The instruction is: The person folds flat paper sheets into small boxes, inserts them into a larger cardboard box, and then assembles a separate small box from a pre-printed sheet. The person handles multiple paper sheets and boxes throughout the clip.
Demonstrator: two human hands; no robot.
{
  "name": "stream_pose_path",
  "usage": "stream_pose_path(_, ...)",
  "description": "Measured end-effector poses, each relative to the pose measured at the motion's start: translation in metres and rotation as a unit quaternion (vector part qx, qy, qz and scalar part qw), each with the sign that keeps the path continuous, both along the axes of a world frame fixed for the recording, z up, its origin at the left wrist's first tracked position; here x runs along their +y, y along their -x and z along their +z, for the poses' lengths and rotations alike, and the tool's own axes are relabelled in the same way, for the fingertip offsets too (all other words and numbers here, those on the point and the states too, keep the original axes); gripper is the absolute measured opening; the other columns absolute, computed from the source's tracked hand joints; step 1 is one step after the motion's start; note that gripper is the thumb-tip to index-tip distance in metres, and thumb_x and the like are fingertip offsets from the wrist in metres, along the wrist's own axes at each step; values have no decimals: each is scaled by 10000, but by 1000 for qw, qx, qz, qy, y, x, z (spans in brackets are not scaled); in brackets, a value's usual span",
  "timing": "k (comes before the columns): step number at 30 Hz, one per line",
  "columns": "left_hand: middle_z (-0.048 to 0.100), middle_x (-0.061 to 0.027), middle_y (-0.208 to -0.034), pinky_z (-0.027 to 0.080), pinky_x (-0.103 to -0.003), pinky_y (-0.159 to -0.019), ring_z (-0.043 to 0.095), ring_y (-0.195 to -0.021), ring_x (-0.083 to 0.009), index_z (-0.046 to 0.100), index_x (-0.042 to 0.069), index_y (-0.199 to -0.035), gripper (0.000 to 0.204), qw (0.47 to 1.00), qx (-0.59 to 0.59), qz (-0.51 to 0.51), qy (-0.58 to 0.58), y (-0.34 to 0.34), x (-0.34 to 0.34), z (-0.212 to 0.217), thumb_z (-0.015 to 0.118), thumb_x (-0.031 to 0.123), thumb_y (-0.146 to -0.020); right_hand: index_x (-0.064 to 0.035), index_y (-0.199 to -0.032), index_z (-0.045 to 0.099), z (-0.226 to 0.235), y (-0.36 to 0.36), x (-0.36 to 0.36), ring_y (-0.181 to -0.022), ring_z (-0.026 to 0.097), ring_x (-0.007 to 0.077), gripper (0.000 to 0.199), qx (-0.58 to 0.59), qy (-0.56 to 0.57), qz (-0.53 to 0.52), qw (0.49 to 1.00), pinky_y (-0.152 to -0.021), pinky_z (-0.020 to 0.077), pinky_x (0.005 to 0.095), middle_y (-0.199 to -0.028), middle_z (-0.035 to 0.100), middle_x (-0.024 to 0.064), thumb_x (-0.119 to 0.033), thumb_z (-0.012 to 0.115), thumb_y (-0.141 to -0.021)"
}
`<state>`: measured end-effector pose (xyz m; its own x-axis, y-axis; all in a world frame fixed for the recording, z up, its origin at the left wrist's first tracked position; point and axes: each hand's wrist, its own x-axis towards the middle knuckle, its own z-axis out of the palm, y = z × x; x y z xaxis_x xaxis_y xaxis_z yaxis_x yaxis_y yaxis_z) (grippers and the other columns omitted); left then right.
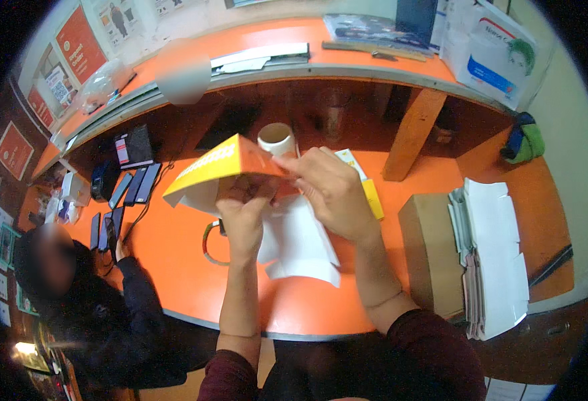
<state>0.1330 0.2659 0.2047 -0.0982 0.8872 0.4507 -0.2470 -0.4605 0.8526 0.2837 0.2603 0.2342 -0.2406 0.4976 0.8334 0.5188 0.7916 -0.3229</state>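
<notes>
A yellow and orange printed carton (207,166), partly folded, is held up over the orange desk. My left hand (243,217) grips it from below, with the thumb up against its inner side. At its right end, the fingers of my right hand (332,195) pinch the orange edge; my fingertips are partly hidden there. Beneath my hands a white flat cardboard blank (300,244) lies on the desk, notched along its near edge. Just behind the carton stands a white cylinder (276,138) with a brownish inside.
A brown box (431,247) and a stack of flat white cartons (498,260) stand at the right. Several phones (143,184) and cables lie at the left, beside a seated person (116,307) in dark clothes. A raised shelf (260,73) spans the back, with a wooden support (414,134).
</notes>
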Motion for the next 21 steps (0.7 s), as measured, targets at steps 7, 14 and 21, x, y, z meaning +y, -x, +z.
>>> stream_pose_path(7,613,-86,-779,458,-210,-485,566,-632,-116,555,-21,-938,204,996,-76,-22,37,3,2,2,597,-49,-741,-11,-1062,607,-5,3,6,-685,582,150,365,123,195,133,964,-633,479,262,-776,604,102,70,586,-706)
stream_pose_path(14,612,-108,-874,491,-211,-605,595,-738,-141,473,6,-1011,270,985,-148,-74,51,0,9,-2,616,0,-783,19,-1047,602,-19,15,11,-663,588,118,327,178,200,167,949,-608,477,225,-808,619,90,44,623,-721)
stream_pose_path(21,490,-97,-1049,478,-311,-779,528,-923,-167,410,32,-1144,558,994,97,-13,-39,-5,5,-9,690,-8,-664,28,-1106,530,-24,29,20,-752,576,96,331,354,197,144,903,-636,481,212,-823,600,51,58,581,-780)
